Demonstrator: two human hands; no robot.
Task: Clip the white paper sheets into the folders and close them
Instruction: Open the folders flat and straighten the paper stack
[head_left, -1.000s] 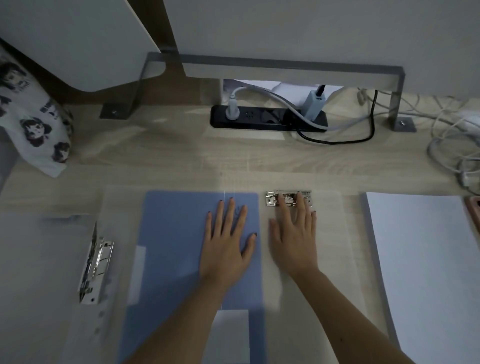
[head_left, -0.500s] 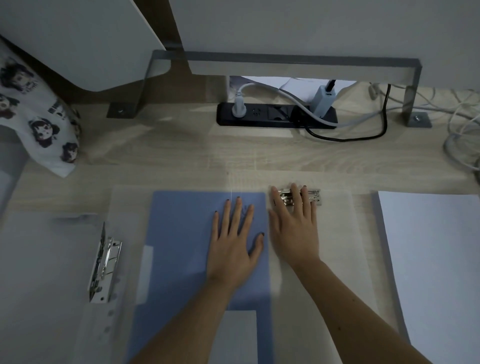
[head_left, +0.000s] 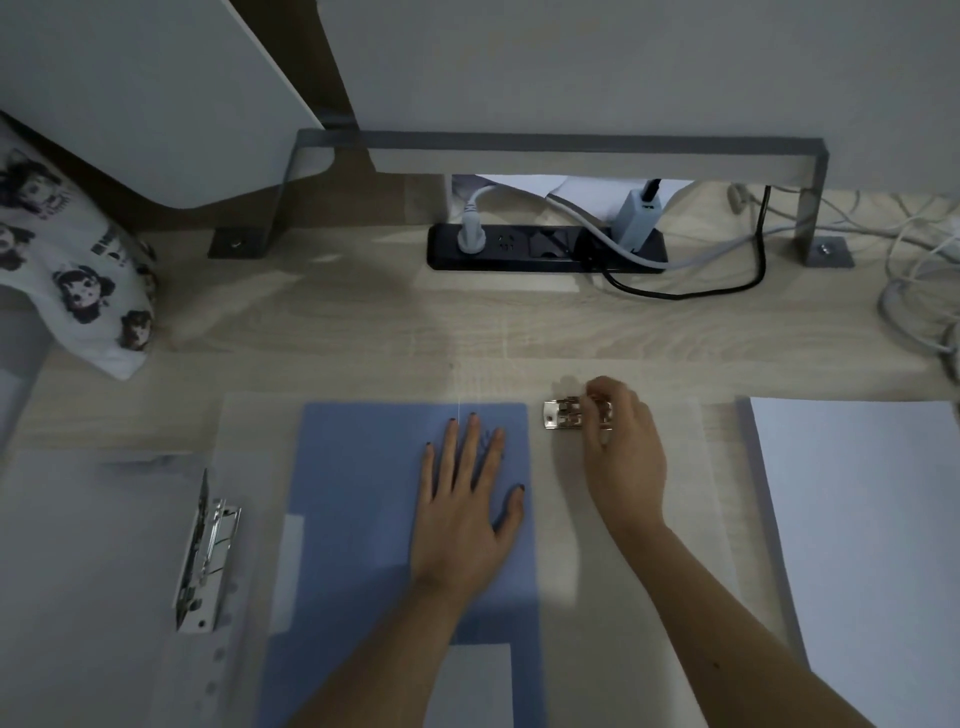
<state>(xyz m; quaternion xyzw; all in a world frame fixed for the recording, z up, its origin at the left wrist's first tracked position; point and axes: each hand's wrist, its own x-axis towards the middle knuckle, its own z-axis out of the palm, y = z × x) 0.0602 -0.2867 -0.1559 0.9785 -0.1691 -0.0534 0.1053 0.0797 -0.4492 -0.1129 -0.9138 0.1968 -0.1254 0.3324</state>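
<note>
At nine o'clock lies a spare translucent plastic folder (head_left: 78, 519). The person's left hand (head_left: 467, 499), fingers spread flat, pins the open blue plastic folder (head_left: 363, 493). At one o'clock the right hand (head_left: 626, 457) pinches its small shiny metal clip (head_left: 563, 414), which is likely stiff and springy and best worked by the lever. The thin, floppy white paper sheets (head_left: 857, 519) wait at three o'clock.

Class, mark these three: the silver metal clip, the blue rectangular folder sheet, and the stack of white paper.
Silver metal clip (head_left: 561, 414): head view, its exposed left end.
Blue rectangular folder sheet (head_left: 363, 493): head view, its bare left-middle area.
Stack of white paper (head_left: 857, 519): head view, middle of the top sheet.
</note>
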